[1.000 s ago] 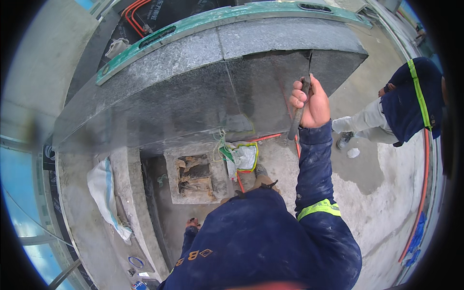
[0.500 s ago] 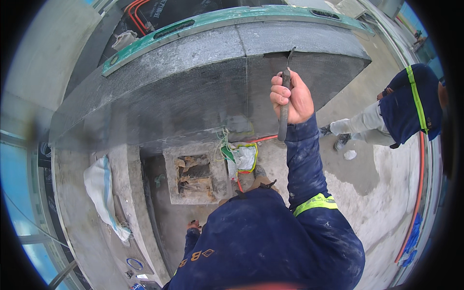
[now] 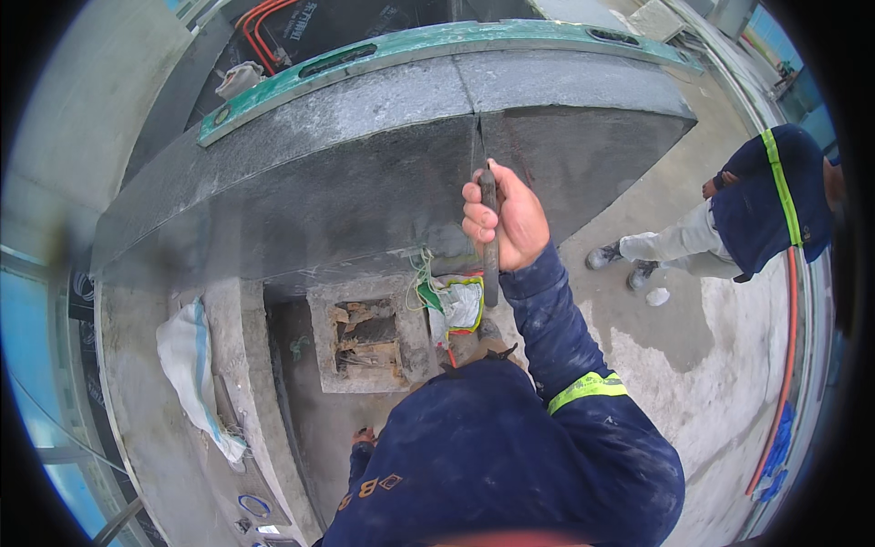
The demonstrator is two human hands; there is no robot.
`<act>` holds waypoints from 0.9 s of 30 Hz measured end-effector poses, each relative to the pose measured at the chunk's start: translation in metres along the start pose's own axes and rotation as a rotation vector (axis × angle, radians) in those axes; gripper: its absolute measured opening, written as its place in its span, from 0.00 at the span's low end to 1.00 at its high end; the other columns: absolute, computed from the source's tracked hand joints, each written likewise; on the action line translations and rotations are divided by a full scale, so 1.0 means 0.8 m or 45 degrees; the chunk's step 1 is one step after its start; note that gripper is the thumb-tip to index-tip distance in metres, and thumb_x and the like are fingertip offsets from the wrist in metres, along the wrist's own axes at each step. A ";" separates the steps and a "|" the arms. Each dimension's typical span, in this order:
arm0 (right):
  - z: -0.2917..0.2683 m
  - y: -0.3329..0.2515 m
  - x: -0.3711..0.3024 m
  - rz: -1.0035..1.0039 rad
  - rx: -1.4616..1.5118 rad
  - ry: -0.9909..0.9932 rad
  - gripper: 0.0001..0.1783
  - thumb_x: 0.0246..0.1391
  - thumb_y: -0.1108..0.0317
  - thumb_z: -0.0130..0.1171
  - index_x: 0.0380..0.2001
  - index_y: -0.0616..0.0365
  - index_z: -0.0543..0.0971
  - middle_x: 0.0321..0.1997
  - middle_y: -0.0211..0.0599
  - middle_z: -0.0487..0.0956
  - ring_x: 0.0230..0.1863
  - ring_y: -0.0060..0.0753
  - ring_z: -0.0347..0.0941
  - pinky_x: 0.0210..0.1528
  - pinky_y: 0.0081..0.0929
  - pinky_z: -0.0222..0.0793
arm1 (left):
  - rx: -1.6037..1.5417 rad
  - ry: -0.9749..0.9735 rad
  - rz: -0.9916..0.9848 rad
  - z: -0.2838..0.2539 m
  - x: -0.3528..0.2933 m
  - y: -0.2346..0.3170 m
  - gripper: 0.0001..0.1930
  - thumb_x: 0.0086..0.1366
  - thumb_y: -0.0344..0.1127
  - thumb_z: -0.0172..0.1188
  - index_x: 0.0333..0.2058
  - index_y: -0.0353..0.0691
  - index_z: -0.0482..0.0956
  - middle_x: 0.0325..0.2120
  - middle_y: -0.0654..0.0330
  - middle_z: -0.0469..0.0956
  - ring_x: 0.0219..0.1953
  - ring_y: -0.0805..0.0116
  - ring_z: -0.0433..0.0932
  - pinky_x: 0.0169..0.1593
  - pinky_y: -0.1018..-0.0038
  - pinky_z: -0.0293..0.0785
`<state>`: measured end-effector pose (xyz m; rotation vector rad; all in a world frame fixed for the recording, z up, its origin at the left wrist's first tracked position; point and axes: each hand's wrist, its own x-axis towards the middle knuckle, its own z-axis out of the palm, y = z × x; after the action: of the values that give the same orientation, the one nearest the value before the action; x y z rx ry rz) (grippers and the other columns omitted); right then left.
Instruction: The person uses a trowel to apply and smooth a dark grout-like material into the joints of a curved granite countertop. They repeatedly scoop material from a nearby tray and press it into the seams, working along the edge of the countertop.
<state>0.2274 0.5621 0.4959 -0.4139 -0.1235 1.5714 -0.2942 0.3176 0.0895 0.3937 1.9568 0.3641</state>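
Observation:
My right hand (image 3: pixel 503 219) is closed around the long dark handle of a small trowel (image 3: pixel 490 264). Its thin blade, seen nearly edge-on, points away from me at the upright joint between two dark grey stone slabs (image 3: pixel 365 173); whether it touches the stone I cannot tell. Low on the left, beside my body, hangs my left hand (image 3: pixel 364 436), small in view with its fingers curled; what they hold, if anything, is hidden. On the slabs' pale top edge lies a long green spirit level (image 3: pixel 419 41).
A concrete block with a broken-open hollow (image 3: pixel 415 319) stands below the slabs, next to a white-and-yellow bag (image 3: pixel 465 303) with loose strings. A white sack (image 3: pixel 193 365) lies on the left ledge. At the right stands another person (image 3: pixel 766 201), near an orange hose (image 3: pixel 791 365).
My right hand has moved left and slightly nearer to me with the trowel, its blade going from the right slab's top edge to the joint. The other person's arm has shifted slightly.

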 end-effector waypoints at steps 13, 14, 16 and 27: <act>-0.017 -0.196 -0.114 -0.809 -2.558 0.399 0.14 0.56 0.63 0.60 0.43 0.57 0.74 0.24 0.45 0.75 0.26 0.43 0.75 0.31 0.33 0.68 | -0.148 0.026 0.004 0.001 0.022 0.017 0.17 0.60 0.35 0.62 0.46 0.36 0.72 0.31 0.54 0.78 0.21 0.61 0.76 0.19 0.68 0.70; 0.004 -0.213 -0.115 -0.842 -2.641 0.452 0.16 0.55 0.63 0.61 0.45 0.55 0.73 0.24 0.46 0.76 0.28 0.47 0.75 0.34 0.34 0.69 | -0.074 0.030 -0.027 0.006 0.020 0.019 0.17 0.60 0.35 0.62 0.46 0.36 0.72 0.32 0.54 0.78 0.21 0.62 0.76 0.19 0.68 0.71; 0.053 -0.236 -0.120 -0.746 -2.750 0.523 0.17 0.56 0.64 0.60 0.48 0.52 0.72 0.28 0.48 0.77 0.32 0.49 0.76 0.36 0.35 0.69 | 0.070 0.023 -0.075 0.029 0.020 0.034 0.17 0.60 0.34 0.62 0.46 0.36 0.71 0.32 0.54 0.78 0.22 0.62 0.76 0.20 0.68 0.72; 0.193 -0.260 0.014 -0.425 -3.871 -0.640 0.19 0.45 0.59 0.65 0.39 0.57 0.82 0.34 0.46 0.79 0.38 0.46 0.76 0.45 0.37 0.71 | -0.049 -0.150 0.183 0.116 0.085 -0.003 0.20 0.59 0.41 0.64 0.47 0.43 0.70 0.30 0.57 0.77 0.22 0.62 0.78 0.17 0.67 0.67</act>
<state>0.3716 0.6116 0.7052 -1.8704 -2.7557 -0.2795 -0.2359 0.3520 -0.0039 0.5210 1.8091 0.4596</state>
